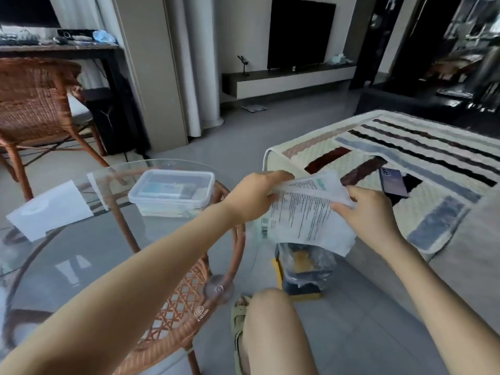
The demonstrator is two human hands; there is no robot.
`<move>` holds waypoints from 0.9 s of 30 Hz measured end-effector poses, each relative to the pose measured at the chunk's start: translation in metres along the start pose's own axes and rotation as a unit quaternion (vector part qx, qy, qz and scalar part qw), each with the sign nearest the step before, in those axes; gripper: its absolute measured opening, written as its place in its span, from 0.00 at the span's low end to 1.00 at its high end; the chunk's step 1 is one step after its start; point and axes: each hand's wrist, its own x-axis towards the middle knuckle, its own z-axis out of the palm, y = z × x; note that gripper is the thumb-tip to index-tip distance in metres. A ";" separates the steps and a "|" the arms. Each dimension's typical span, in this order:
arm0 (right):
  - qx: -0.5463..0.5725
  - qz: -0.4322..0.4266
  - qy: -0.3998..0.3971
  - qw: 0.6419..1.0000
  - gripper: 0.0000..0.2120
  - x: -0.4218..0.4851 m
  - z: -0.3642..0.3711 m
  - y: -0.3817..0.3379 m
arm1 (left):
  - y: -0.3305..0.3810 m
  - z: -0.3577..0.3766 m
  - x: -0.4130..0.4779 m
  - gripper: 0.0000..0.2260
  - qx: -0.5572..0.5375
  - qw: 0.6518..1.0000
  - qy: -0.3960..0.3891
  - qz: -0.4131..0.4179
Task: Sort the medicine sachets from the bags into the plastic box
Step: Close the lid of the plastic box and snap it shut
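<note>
left grip (254,196) and right grip (370,212) each pinch the printed bag (305,212), held right of the clear plastic box (173,193); box rests on glass tabletop (81,253)

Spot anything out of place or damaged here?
Nothing spilled or damaged. Only oddity: the plastic box on the glass table seems to have its lid on, while the left hand and right hand hold the printed bag beside the table.

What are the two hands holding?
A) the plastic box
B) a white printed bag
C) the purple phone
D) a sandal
B: the left hand and the right hand both pinch the white printed bag near its top.
</note>
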 end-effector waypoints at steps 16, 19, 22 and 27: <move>-0.203 0.233 -0.214 0.927 0.11 0.068 0.224 0.148 | -0.084 0.115 0.074 0.20 0.183 0.977 -0.054 -0.091; -0.227 0.266 -0.276 0.895 0.16 0.079 0.262 0.157 | -0.089 0.117 0.076 0.20 0.172 0.979 -0.035 -0.101; -0.199 0.284 -0.301 0.888 0.16 0.074 0.287 0.172 | -0.090 0.120 0.076 0.21 0.162 0.978 -0.023 -0.130; -0.112 0.308 -0.212 0.921 0.28 0.057 0.304 0.190 | -0.086 0.125 0.075 0.21 0.185 0.975 -0.027 -0.118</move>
